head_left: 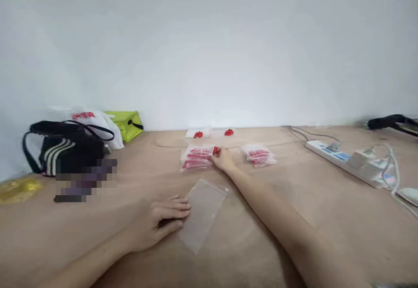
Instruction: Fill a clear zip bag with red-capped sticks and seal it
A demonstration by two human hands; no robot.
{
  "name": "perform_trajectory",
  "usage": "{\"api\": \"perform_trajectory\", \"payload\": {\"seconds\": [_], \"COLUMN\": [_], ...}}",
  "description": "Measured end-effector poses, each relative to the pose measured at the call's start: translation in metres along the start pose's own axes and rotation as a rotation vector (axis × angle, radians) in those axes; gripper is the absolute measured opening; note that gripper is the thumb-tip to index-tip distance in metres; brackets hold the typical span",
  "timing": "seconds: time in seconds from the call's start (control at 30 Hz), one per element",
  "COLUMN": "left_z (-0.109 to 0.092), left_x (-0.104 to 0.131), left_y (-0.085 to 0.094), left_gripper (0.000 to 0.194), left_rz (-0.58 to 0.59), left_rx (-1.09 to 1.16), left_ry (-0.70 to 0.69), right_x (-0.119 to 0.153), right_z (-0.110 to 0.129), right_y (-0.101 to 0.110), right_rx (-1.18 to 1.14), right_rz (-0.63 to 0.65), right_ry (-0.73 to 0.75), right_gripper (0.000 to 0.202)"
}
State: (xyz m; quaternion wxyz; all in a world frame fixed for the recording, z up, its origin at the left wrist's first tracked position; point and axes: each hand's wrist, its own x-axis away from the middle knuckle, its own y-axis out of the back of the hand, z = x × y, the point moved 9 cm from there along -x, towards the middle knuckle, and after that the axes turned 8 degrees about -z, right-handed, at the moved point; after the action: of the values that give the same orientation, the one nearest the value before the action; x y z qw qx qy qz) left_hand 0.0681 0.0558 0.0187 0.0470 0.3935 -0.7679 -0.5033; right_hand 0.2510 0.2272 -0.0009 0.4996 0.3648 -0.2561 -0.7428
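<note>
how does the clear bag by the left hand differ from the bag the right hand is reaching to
The empty clear bag lies flat with nothing inside; the filled bag bulges with red pieces. The empty one lies near, beside the left hand; the filled one lies farther back, at the right hand. Both are transparent plastic on the wooden table.

My left hand (160,222) lies flat on the desk (261,235), fingers (178,213) touching the edge of an empty clear bag (204,214). My right hand (224,159) reaches far forward, pinching a small red piece (216,150) beside a filled bag (197,157); another filled bag (259,154) lies just right.
</note>
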Motion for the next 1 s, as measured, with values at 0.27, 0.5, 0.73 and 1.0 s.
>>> {"api": "perform_trajectory", "payload": {"seconds": [0.27,0.5,0.73,1.0], "left_z": [0.002,0.008,0.010,0.010], "left_x": [-0.052,-0.062,-0.087,-0.094], "left_y": [-0.021,-0.019,-0.016,-0.009], "left_gripper": [0.025,0.025,0.023,0.022], "left_rz": [0.024,-0.017,-0.113,-0.228], "left_rx": [0.050,0.081,-0.010,-0.123], "left_ry": [-0.076,-0.128,-0.167,-0.172], "right_x": [0.004,0.008,0.020,0.038], "right_z": [0.006,-0.022,-0.045,0.006], "right_y": [0.006,0.028,0.052,0.068], "right_rx": [0.109,0.178,0.224,0.421], "right_rz": [-0.002,-0.023,-0.034,-0.076], "right_ry": [0.028,0.068,0.088,0.276], "right_gripper": [0.037,0.036,0.037,0.026]}}
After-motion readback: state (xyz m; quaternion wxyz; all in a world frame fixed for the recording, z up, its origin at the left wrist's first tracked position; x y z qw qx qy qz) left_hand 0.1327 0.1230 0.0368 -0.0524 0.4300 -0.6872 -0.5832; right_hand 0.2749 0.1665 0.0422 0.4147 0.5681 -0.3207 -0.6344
